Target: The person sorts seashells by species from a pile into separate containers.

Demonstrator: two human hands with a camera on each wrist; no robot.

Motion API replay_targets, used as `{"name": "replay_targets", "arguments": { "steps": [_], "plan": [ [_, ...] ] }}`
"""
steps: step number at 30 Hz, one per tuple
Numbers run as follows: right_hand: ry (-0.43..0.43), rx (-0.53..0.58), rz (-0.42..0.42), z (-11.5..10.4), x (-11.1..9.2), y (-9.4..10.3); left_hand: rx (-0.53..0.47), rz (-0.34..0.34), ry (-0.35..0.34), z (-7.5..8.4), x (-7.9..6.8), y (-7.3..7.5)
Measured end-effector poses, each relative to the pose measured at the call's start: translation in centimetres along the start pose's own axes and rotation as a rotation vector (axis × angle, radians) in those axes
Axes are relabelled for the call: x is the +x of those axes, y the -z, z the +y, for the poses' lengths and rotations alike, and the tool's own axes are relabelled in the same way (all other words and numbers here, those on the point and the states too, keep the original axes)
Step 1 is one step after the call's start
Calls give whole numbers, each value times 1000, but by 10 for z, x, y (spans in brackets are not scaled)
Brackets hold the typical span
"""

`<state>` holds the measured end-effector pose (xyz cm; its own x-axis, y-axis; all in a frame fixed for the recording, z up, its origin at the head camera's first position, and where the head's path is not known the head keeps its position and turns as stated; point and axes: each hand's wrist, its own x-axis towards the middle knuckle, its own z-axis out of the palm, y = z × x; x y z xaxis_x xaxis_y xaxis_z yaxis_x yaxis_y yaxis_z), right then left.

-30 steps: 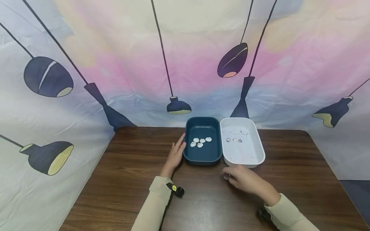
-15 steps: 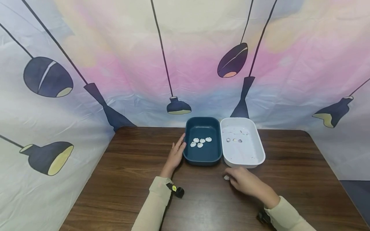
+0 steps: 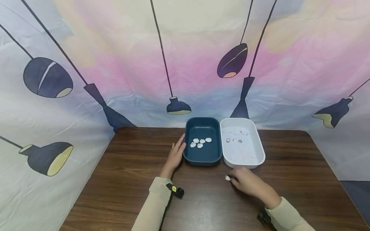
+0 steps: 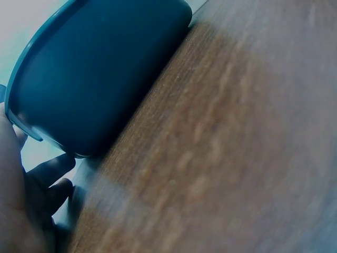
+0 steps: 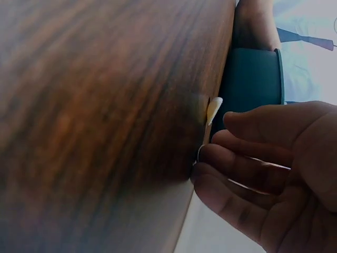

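In the head view my left hand (image 3: 174, 156) rests with straight fingers along the left wall of a dark teal tray (image 3: 203, 162). Several small white shells (image 3: 200, 145) lie inside that tray. A single white shell (image 3: 227, 178) sits on the table right at the fingertips of my right hand (image 3: 245, 182). Up close in the right wrist view, this shell (image 5: 215, 109) stands out pale and yellowish, just beyond the thumb tip. The fingers of the right hand are loosely bent, low over the wood. From the left wrist, fingers show against the tray's side (image 4: 95, 79).
A white tray (image 3: 243, 157) stands close against the teal one on its right, with three small shells (image 3: 234, 140) and some reddish marks in it. Both trays sit near the far edge of the brown wooden table (image 3: 124, 179). A patterned cloth (image 3: 138, 64) hangs behind.
One second ago the right hand was blurred around the shell. Now the hand has drawn slightly right, and more of the shell's white side shows. The left hand stays put.
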<state>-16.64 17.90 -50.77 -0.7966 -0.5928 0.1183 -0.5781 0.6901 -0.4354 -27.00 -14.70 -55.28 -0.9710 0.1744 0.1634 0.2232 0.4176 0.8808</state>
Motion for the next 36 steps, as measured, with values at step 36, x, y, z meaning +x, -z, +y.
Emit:
{"name": "replay_targets", "arguments": {
  "steps": [36],
  "plan": [
    [28,-95,87,4,-4,1,1,5,17,0,0,-1]
  ]
}}
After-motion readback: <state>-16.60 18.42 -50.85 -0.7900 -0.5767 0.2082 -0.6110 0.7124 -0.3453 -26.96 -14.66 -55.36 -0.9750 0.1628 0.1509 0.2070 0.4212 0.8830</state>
